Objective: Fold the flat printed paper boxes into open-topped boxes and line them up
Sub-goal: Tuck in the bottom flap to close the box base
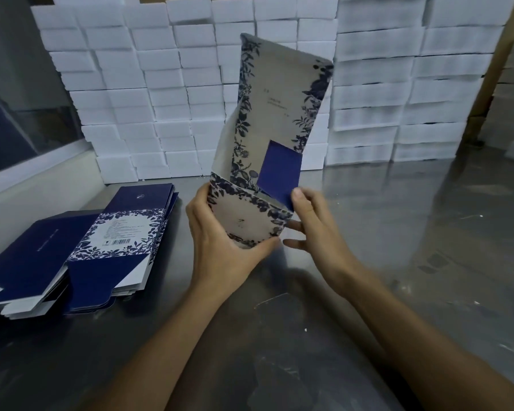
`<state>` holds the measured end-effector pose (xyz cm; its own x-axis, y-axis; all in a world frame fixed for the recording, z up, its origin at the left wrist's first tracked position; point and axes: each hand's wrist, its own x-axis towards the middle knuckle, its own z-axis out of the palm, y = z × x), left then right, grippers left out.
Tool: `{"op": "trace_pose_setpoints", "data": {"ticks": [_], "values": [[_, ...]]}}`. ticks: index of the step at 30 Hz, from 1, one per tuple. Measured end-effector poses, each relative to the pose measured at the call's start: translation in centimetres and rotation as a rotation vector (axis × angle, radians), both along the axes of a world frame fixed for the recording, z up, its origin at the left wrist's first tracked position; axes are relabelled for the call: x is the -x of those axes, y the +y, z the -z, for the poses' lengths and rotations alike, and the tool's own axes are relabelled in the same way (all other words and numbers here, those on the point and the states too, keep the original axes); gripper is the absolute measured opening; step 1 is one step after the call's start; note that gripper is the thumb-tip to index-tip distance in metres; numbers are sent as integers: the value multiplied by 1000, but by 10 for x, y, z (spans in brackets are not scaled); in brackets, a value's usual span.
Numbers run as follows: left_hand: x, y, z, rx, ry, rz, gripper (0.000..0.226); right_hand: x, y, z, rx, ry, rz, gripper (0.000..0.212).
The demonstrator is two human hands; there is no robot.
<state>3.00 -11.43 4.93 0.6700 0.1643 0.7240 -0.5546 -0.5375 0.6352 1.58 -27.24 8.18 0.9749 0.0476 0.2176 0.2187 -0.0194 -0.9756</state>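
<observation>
blue-and-white printed card fills the middle of the view: a person holds one half-formed box upright above a steel counter, its long axis running nearly vertical and leaning a little to the right, the open top end high and away from the body. the left hand has the firmer grip, fingers and thumb curled round the lower end of the box, thumb along the bottom edge of the flowered flap. the right hand sits just beside the lower right corner, thumb pressed to a plain blue flap that stands against the box's face; its fingers reach toward the bottom edge and are blurred, so whether they pinch the flap or only push it cannot be told for certain. the bottom end, the part yet to be closed, lies between the two hands and nearest the person, so the next fold appears to turn on tucking the flaps there. to the left, well apart from the hands, a stack of flat boxes lies on the counter, untouched. white foam blocks are piled in a wall behind. no finished boxes in a row can be seen.
</observation>
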Motion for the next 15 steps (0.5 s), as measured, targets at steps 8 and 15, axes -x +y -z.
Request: {"op": "trace_pose_setpoints", "data": {"ticks": [8, 15], "values": [[7, 2, -21, 359, 289, 201, 27, -6, -3, 1, -168, 19, 15, 44], [9, 6, -34, 503, 503, 373, 71, -11, -12, 1, -134, -47, 85, 52]]}}
